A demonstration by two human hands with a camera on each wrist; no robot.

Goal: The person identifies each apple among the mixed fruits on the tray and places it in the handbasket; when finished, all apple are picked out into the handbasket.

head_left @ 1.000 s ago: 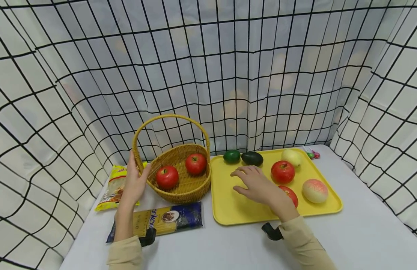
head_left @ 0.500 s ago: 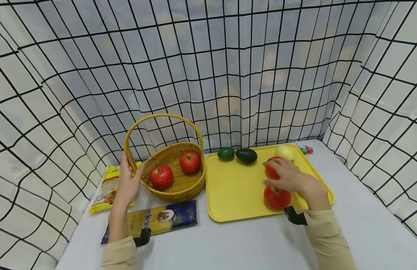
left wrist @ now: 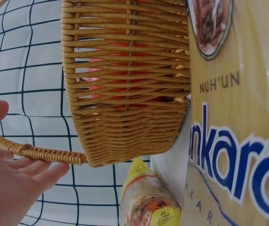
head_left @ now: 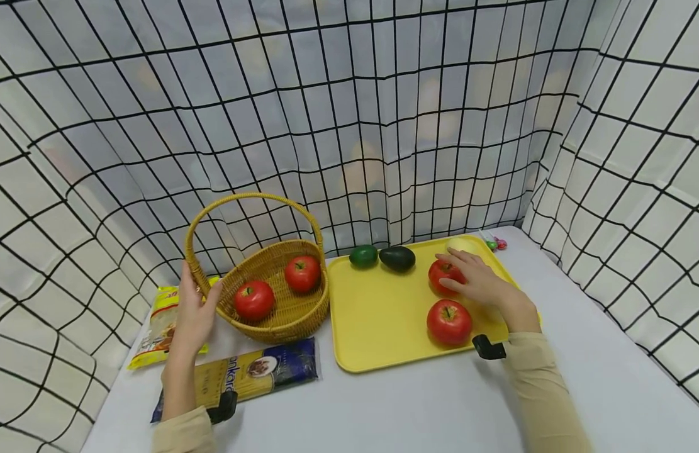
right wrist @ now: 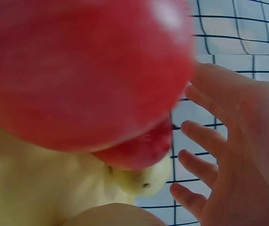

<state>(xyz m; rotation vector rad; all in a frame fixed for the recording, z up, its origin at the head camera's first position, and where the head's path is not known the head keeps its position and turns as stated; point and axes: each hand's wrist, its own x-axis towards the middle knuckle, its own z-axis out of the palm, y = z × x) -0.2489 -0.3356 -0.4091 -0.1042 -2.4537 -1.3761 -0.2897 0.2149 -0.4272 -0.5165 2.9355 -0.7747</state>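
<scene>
My left hand [head_left: 193, 311] is at the wicker basket [head_left: 284, 330] on the left. In the left wrist view its nearly straight fingers rest against the handle [left wrist: 45, 154], and the thumb stands apart. Inside the basket lie two red apples, one in front [head_left: 254, 301] and one farther back [head_left: 302, 274]. Above the yellow tray [head_left: 377, 314], my right hand [head_left: 482, 284] reaches over a red apple [head_left: 441, 274] with loosely spread fingers. Another red apple [head_left: 449, 322] sits nearer the tray's front edge. In the right wrist view, a gap separates the fingers from the fruit.
A dark green avocado [head_left: 397, 258] and a smaller green fruit [head_left: 363, 256] lie at the tray's back edge. A pale yellow fruit [head_left: 461, 243] is partly hidden behind the right hand. A pasta pack [head_left: 253, 371] and yellow food bag [head_left: 156, 333] flank the basket. Wrapped candies [head_left: 496, 244] lie beyond the tray.
My right hand has moved right across the tray, from its middle to over the back apple. The left hand stays at the basket handle. The head view has shifted rightward.
</scene>
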